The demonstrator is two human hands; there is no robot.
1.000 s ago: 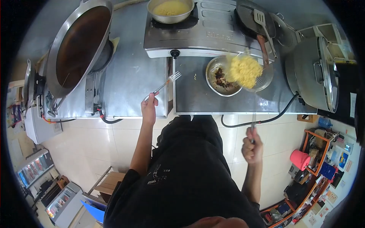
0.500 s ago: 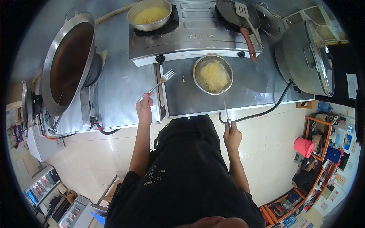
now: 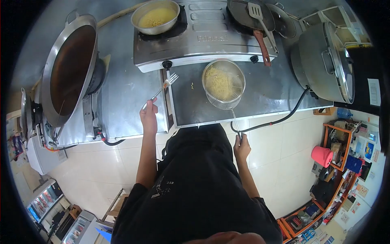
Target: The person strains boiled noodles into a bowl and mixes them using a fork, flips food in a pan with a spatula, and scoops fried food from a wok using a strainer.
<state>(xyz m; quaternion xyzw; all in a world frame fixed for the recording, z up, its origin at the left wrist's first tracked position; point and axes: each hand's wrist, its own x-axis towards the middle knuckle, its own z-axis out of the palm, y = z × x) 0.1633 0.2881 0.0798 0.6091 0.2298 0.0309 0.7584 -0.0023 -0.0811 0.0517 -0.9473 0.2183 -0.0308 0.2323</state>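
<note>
My left hand (image 3: 149, 115) is closed on a fork (image 3: 162, 88), its tines pointing up and to the right over the gap between the two metal counters. My right hand (image 3: 242, 147) grips the handle of a wire strainer (image 3: 222, 104). The strainer's basket is over a steel bowl (image 3: 239, 70) and overlaps its near rim. Pale yellow noodles (image 3: 219, 82) lie in the basket. I cannot tell whether the basket touches the bowl's bottom. A small stray noodle piece (image 3: 192, 86) lies on the counter to the left of the bowl.
A gas stove (image 3: 195, 49) stands behind the bowl, with a pan of yellow liquid and noodles (image 3: 156, 19) and a frying pan (image 3: 248, 16) under a slotted turner (image 3: 260, 18). A large wok of brown liquid (image 3: 71, 65) is at left, a big pot (image 3: 313, 61) at right.
The strainer has been raised and pulled slightly toward me, so its basket now shows at the bowl's near rim with the noodles. My left hand still holds the fork, slightly lower.
</note>
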